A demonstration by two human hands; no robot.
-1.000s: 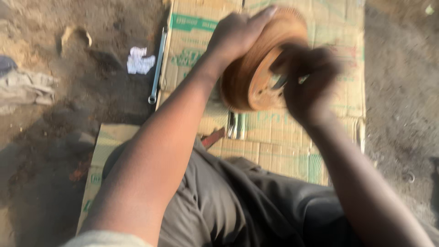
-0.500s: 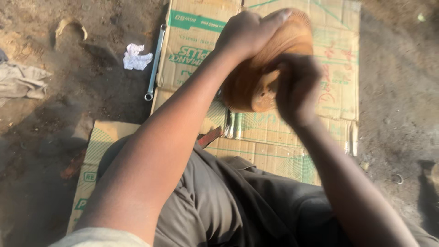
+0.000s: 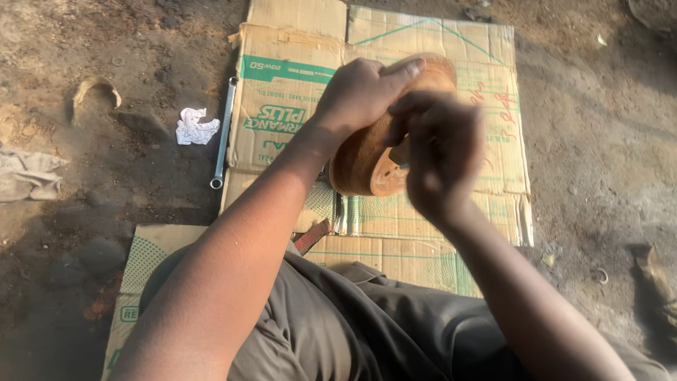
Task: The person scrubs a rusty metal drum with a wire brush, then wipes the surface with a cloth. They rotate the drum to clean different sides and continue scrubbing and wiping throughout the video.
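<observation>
The rusty orange-brown round metal drum (image 3: 363,166), a brake-drum-like part with holes in its flat face, was held up on edge above the flattened brown cardboard sheet (image 3: 430,42), over the person's lap. The left hand (image 3: 363,92) was clamped over the drum's upper rim, thumb stretched along the top edge. The right hand (image 3: 441,159) was in front of the drum's open face, fingers curled and blurred; whether it gripped the drum or a small tool could not be told.

Beneath the drum, two short metal pieces (image 3: 345,215) lay on the cardboard, with a reddish-handled object (image 3: 314,235) just beside them, partly hidden by the left forearm. A long silver ring spanner (image 3: 223,134) lay along the cardboard's left edge on the dirt. Near it lay a crumpled white paper scrap (image 3: 194,127). Farther left were a curved tan fragment (image 3: 95,88) and a grey rag (image 3: 28,176).
</observation>
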